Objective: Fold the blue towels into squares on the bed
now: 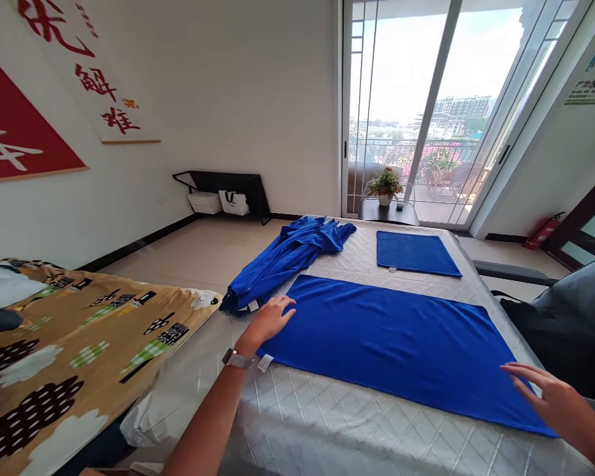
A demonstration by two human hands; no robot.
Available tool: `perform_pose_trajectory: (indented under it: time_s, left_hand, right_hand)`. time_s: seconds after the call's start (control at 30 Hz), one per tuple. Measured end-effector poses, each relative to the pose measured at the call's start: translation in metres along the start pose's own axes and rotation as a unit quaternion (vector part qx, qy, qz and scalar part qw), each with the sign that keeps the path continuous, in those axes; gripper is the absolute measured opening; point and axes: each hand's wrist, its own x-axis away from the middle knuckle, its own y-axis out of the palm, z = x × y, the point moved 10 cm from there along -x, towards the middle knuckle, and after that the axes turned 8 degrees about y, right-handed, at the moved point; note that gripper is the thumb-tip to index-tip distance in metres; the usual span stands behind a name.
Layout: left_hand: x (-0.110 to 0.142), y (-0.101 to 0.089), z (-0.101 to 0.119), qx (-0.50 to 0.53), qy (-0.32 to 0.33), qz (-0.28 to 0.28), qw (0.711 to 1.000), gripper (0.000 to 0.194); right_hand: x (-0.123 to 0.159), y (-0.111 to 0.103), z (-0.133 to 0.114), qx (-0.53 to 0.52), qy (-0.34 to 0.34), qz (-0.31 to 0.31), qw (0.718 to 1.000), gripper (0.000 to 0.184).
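Note:
A large blue towel lies spread flat across a grey quilted bed. My left hand rests open and flat on the towel's left edge, a watch on its wrist. My right hand hovers open with fingers spread at the towel's right near corner. A small folded blue towel lies farther back on the bed. A crumpled heap of blue cloth sits at the bed's far left, just beyond my left hand.
A second bed with a brown patterned blanket stands at the left. A small table with a potted plant is by the sliding glass door. A dark chair is on the right, a fire extinguisher on the floor.

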Motion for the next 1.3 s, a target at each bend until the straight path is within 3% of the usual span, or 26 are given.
perform_pose_trajectory:
  time_s: [0.03,0.07,0.17,0.3,0.47,0.57,0.63,0.73,0.8,0.9,1.03,1.1,1.2,1.3]
  left_hand:
    - [-0.021,0.01,0.01,-0.003,0.03,-0.017,0.999,0.03]
    - [-0.04,0.02,0.017,-0.01,0.05,-0.029,0.998,0.03]
    - [-0.086,0.045,0.02,-0.052,0.053,-0.033,0.997,0.038]
    - [-0.103,0.069,-0.004,-0.106,0.004,-0.038,0.994,0.053]
    - [-0.098,0.083,-0.03,-0.137,-0.025,-0.051,0.989,0.061]
    - [-0.097,0.084,-0.037,-0.142,-0.033,-0.051,0.988,0.062]
    - [-0.097,0.083,-0.04,-0.143,-0.04,-0.048,0.988,0.063]
    - [-0.096,0.082,-0.041,-0.142,-0.044,-0.042,0.988,0.063]
    - [-0.096,0.082,-0.041,-0.142,-0.042,-0.039,0.988,0.063]
    - [-0.096,0.082,-0.041,-0.143,-0.039,-0.033,0.988,0.064]
    - [-0.097,0.082,-0.039,-0.144,-0.039,-0.028,0.988,0.063]
    - [-0.098,0.082,-0.038,-0.141,-0.041,-0.028,0.989,0.063]
    - [-0.098,0.081,-0.039,-0.136,-0.048,-0.031,0.989,0.062]
    - [-0.098,0.081,-0.041,-0.14,-0.053,-0.029,0.988,0.061]
  right_hand:
    - [-0.01,0.028,-0.023,-0.003,-0.042,-0.097,0.994,0.044]
    - [-0.019,0.045,-0.046,-0.004,-0.065,-0.128,0.99,0.046]
    - [-0.04,0.1,-0.126,-0.011,-0.128,-0.158,0.979,0.052]
    - [-0.051,0.177,-0.218,0.023,-0.18,-0.174,0.968,0.058]
    - [-0.057,0.248,-0.282,0.083,-0.16,-0.215,0.96,0.061]
    - [-0.054,0.271,-0.304,0.098,-0.156,-0.232,0.955,0.062]
    - [-0.051,0.279,-0.306,0.113,-0.152,-0.238,0.952,0.064]
    - [-0.053,0.275,-0.281,0.134,-0.144,-0.233,0.952,0.065]
    - [-0.059,0.262,-0.244,0.151,-0.136,-0.22,0.954,0.065]
    - [-0.079,0.228,-0.158,0.194,-0.097,-0.187,0.958,0.066]
    - [-0.11,0.17,-0.019,0.251,0.028,-0.134,0.958,0.07]
    - [-0.118,0.148,0.031,0.258,0.074,-0.119,0.956,0.073]
    - [-0.123,0.133,0.063,0.273,0.095,-0.101,0.952,0.076]
    - [-0.123,0.133,0.062,0.292,0.089,-0.095,0.948,0.075]
